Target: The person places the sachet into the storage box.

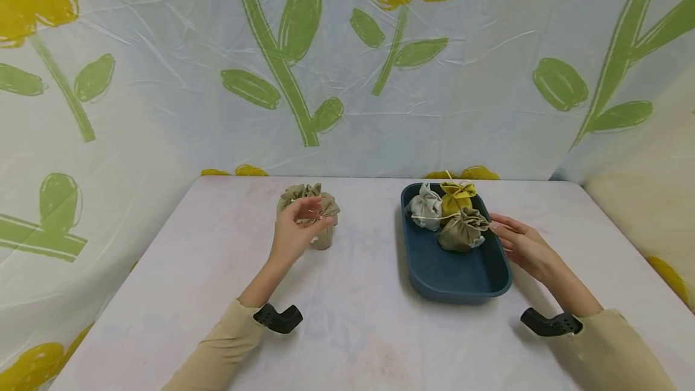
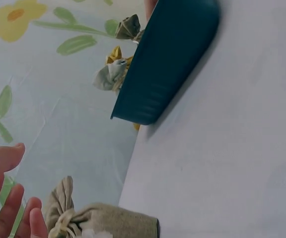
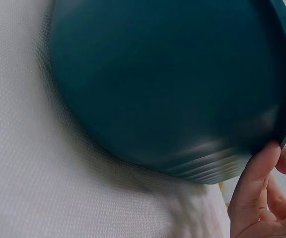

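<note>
Tan drawstring pouches [image 1: 324, 238] stand together on the left part of the table, their gathered tops partly behind my left hand [image 1: 292, 235]. That hand has thumb and fingers spread apart around nothing; in the left wrist view its fingertips are beside the tied neck of one pouch [image 2: 120, 218]. A dark blue oblong tub [image 1: 456, 273] holds a grey pouch [image 1: 426, 210], a yellow pouch [image 1: 456, 201] and an olive-brown pouch [image 1: 459, 235] at its far end. On the tub's right side my right hand [image 1: 531, 253] pinches the rim, one fingertip on the outer wall.
The white table [image 1: 353, 343] ends at a back edge against a hanging cloth [image 1: 174, 77] printed with yellow flowers and green stems. Dark wrist mounts [image 1: 278, 318] stick out from both sleeves. A pale string crosses the pouches in the tub.
</note>
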A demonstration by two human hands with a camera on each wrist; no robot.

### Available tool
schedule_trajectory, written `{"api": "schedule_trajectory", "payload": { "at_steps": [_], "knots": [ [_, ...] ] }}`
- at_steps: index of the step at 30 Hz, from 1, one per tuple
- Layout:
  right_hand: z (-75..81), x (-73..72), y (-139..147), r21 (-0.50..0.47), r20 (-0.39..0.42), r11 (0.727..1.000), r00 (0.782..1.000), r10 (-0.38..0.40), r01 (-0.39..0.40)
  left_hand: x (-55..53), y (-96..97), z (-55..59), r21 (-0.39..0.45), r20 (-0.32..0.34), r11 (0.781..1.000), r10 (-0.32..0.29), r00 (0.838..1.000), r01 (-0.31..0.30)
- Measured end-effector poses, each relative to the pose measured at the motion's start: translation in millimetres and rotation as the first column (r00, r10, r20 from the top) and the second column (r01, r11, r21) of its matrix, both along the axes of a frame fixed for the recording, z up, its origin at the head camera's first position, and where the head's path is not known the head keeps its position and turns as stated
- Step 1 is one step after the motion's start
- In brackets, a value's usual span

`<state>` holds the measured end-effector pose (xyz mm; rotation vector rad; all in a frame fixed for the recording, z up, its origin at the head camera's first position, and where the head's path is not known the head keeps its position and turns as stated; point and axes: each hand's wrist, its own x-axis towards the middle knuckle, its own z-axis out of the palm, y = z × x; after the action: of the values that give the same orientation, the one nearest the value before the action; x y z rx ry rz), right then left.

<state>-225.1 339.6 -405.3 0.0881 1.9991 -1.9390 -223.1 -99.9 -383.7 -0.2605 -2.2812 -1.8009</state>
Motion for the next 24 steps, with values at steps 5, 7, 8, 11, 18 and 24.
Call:
{"api": "schedule_trajectory", "payload": {
  "at_steps": [5,7,8,11,18,24],
  "knots": [
    [0.9,-0.6,0,0.034,-0.006,0.999,1.000,0.000,0.000,-4.6,-10.4,-12.1,-0.048,-0.025,0.997,0.057,0.998,-0.058],
    [0.9,-0.5,0,0.039,-0.006,0.999,1.000,0.002,-0.002,-4.1,-13.8,-15.3,-0.060,-0.024,0.996,0.068,0.997,-0.069],
    [0.8,-0.4,0,0.037,-0.005,0.999,1.000,0.004,-0.003,-3.6,-15.4,-16.7,-0.061,-0.015,0.996,0.072,0.997,-0.073],
    [0.3,-0.2,0,0.028,-0.003,1.000,1.000,0.006,-0.006,-2.9,-20.3,-21.8,-0.076,0.001,0.993,0.091,0.996,-0.090],
    [0.0,0.1,0,0.020,0.001,1.000,1.000,0.004,-0.004,-3.8,-26.9,-28.7,-0.047,0.037,0.996,0.082,0.996,-0.080],
    [1.6,0.7,-1,0.010,-0.004,1.000,1.000,-0.003,0.003,-8.4,-27.3,-32.8,-0.066,0.076,0.995,0.083,0.994,-0.078]
  ]
}}
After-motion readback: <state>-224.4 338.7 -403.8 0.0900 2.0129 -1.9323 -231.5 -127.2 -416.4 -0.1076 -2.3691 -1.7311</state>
